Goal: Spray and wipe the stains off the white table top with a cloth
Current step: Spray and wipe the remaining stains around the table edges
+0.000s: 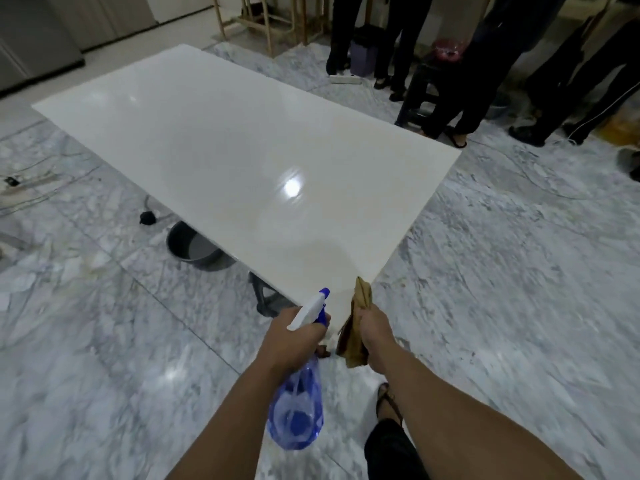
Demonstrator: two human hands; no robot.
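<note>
Both hands were full at the near corner of the desk (pixel 214 140). The left hand (pixel 294 336) was wrapped round the neck of the spray bottle (pixel 298 410), under its white and blue trigger head, with the clear blue body hanging below the fist; I could not tell whether a finger lay on the trigger. The right hand (pixel 375 329) gripped a bunched tan cloth (pixel 353 336), with folds sticking out above and below the fingers.

The bottle looked like thin plastic holding some liquid, so I judged it fairly light and a little sloshy, safest held at the neck where it already sat. The cloth was soft and limp; it would need to be spread or wadded flat under the palm to wipe well. The white top was glossy and hard, with a lamp glare near its middle, and would likely turn slick once wetted. No stains were plain to see on it from here.

Under the near left edge stood a grey bucket (pixel 194 247) on the marble floor (pixel 502 271). At the far right, several people's legs (pixel 450 98) stood well apart from the desk.
</note>
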